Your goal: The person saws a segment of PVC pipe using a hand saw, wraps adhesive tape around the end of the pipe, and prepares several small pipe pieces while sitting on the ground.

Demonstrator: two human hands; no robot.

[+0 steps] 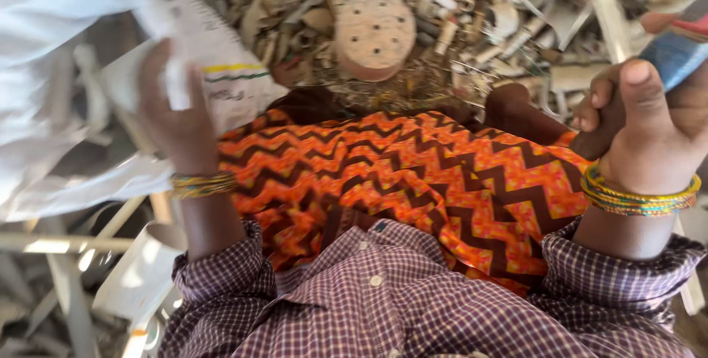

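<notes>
A large white sack (66, 70) fills the upper left, held up at its edge; its printed panel carries yellow and green stripes with dark, blurred lettering. It looks like woven plastic.

A scrap-sorting or recycling yard, seen from above by a person seated on the ground amid the material. A deep heap of broken pale plastic pieces (472, 26), mostly cut pipe lengths, fittings and strips, covers the ground ahead, with a round tan perforated disc (375, 32) lying on top of it. More white pipe offcuts and bent frame pieces (81, 255) lie at the left, beside a large white woven sack (66, 70) of the kind used for collecting sorted scrap.
</notes>
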